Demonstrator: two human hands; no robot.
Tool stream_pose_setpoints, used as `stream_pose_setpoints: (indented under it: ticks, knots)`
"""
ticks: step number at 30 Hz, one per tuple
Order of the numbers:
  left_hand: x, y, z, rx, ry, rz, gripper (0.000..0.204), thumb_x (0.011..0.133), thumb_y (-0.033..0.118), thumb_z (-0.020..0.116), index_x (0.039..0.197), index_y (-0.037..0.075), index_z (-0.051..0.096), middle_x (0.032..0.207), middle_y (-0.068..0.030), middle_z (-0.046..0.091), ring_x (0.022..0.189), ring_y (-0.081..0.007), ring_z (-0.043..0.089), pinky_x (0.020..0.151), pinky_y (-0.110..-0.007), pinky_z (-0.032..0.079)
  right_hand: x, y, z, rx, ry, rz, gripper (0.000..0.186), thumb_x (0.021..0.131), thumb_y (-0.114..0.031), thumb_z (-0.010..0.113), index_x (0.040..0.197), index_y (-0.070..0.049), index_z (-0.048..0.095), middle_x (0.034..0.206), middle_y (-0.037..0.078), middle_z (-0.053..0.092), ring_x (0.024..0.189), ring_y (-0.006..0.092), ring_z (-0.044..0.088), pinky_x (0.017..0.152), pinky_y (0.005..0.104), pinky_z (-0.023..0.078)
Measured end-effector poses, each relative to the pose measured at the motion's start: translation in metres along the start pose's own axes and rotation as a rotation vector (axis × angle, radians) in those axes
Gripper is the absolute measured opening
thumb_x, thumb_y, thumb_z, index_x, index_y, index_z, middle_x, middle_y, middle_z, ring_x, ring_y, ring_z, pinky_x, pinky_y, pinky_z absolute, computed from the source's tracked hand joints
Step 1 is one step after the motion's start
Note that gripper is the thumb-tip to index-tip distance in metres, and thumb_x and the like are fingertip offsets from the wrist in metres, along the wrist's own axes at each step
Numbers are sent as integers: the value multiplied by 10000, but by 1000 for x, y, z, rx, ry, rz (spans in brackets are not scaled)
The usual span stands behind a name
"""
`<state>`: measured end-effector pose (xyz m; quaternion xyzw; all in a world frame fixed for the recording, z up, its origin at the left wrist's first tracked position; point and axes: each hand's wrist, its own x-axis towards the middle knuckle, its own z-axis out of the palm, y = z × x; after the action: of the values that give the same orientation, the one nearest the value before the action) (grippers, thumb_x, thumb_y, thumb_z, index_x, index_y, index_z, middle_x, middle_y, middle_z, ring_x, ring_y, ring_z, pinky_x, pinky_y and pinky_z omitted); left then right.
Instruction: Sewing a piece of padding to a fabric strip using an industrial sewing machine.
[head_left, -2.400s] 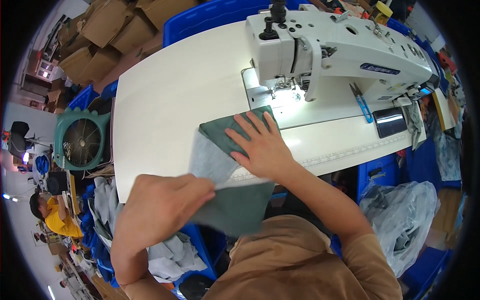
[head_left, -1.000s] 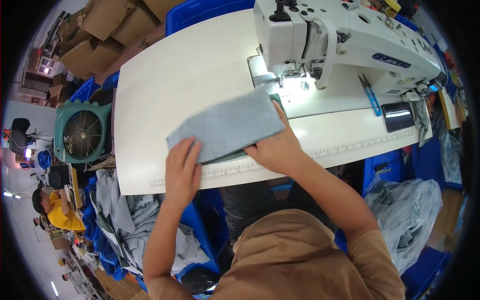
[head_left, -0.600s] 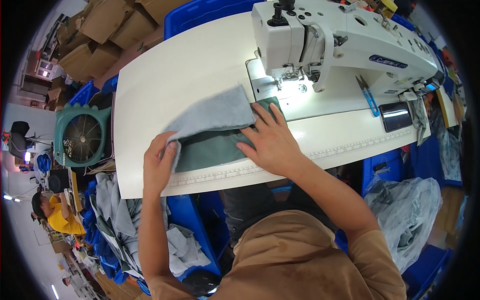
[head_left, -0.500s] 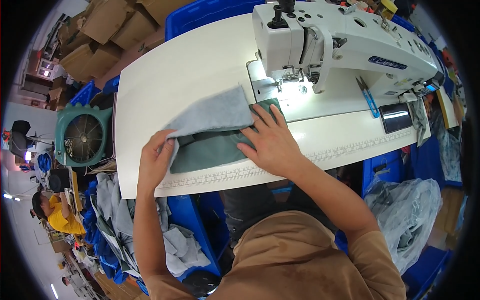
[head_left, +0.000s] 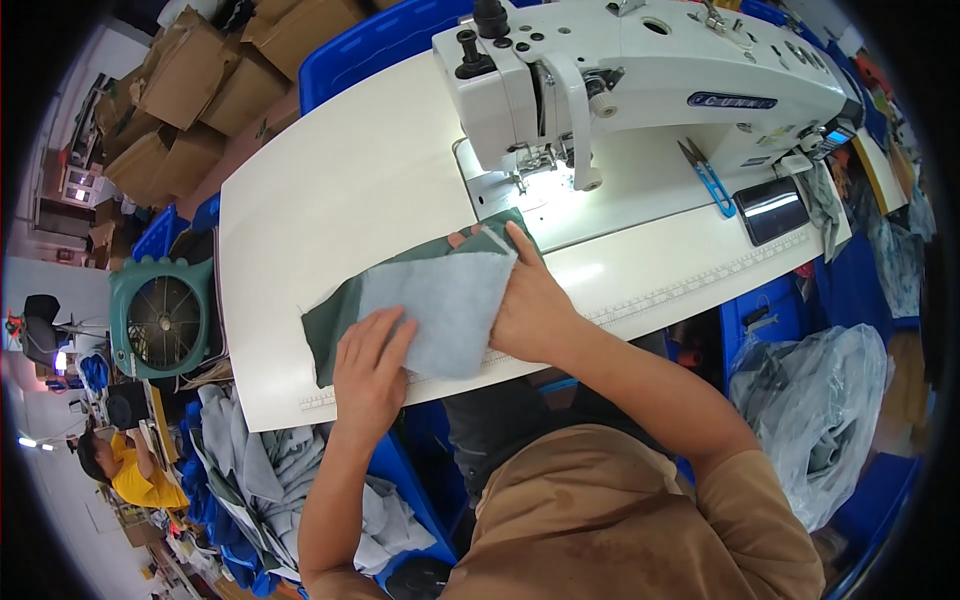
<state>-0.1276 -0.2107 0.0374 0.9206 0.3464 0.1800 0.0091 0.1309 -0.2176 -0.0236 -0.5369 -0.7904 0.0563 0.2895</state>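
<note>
A light grey fabric piece (head_left: 440, 300) overlaps a dark green fabric piece (head_left: 335, 325) on the white sewing table, near its front edge. My left hand (head_left: 372, 375) rests on the grey piece's left part with its fingers stretched out. At the right end, my right hand (head_left: 525, 305) grips the fabric. Its thumb lies on top by the corner and fingertips show past the grey edge; the rest of the fingers are hidden underneath. Just beyond the green corner stands the white sewing machine (head_left: 510, 110), its needle area lit and apart from the cloth.
Blue-handled thread snips (head_left: 715, 185) and a dark phone (head_left: 770, 210) lie right of the machine. A printed ruler strip (head_left: 660, 300) follows the front edge. Grey cloth (head_left: 270, 470) is heaped below left, near a green fan (head_left: 163, 320). A clear plastic bag (head_left: 815, 410) stands at right.
The grey piece has turned over toward me, exposing green along the far side. My left hand has moved right onto it from the left edge; my right hand has closed on the right end.
</note>
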Motion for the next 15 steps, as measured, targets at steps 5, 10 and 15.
stream_pose_setpoints:
  ticks: [5, 10, 15]
  knots:
    - [-1, -13, 20, -97, 2, -171, 644, 712, -76, 637, 1342, 51, 688, 1438, -133, 630, 1294, -369, 595, 1107, -471, 470, 6, -7, -16, -79, -182, 61, 571, 929, -332, 682, 1442, -87, 637, 1586, 162, 528, 1556, 358, 369, 1307, 586, 173]
    - [-2, -17, 24, -121, 6, -198, 626, 726, -72, 625, 1335, 55, 690, 1436, -130, 627, 1294, -384, 588, 1120, -471, 468, 8, -8, -28, 346, 134, 144, 500, 1039, -309, 625, 1457, -35, 613, 1544, 157, 563, 1450, 358, 513, 1235, 491, 372]
    - [-1, -13, 24, -223, 4, -261, 601, 742, -79, 621, 1324, 56, 691, 1441, -139, 618, 1305, -405, 579, 1133, -480, 473, 28, -19, -45, 1454, 87, 727, 583, 1116, -478, 532, 1487, -29, 554, 1365, 147, 644, 1224, 245, 635, 1053, 401, 508]
